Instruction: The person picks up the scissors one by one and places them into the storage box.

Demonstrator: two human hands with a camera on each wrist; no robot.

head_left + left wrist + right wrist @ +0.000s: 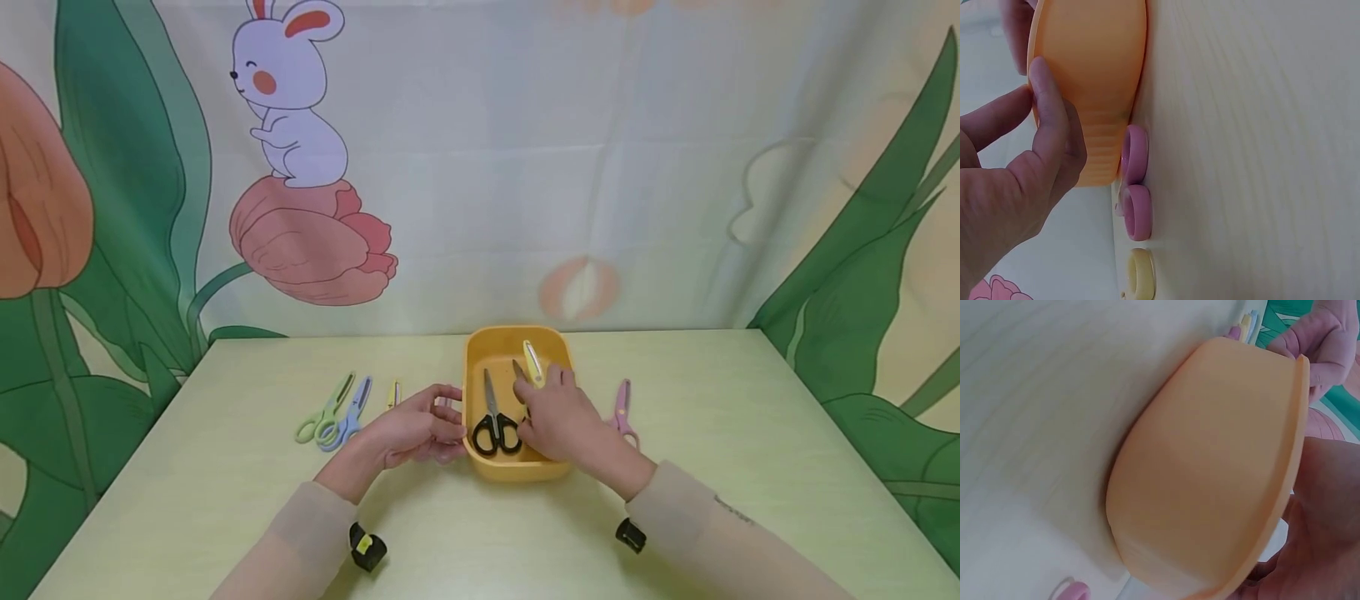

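Yellow bin (pixel 517 473): on counter (pixel 225 508). Left hand (pixel 420 427): grip pinching bin's rim. Right hand (pixel 561 417): reaching into bin, grip's opening and hold untellable from here. Black-handled scissors (pixel 496 417): inside, beside it.

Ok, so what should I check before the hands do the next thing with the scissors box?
1. Yellow box sits flat on the table: ok.
2. Left hand holds the box: ok, at its left side.
3. Right hand has a firm grip: cannot tell, it hides what is under it.
4. Right hand is clear of sharp points: not ok, a blade tip shows right beside it.
5. Green scissors and blue scissors are clear of the box: ok, off to its left.
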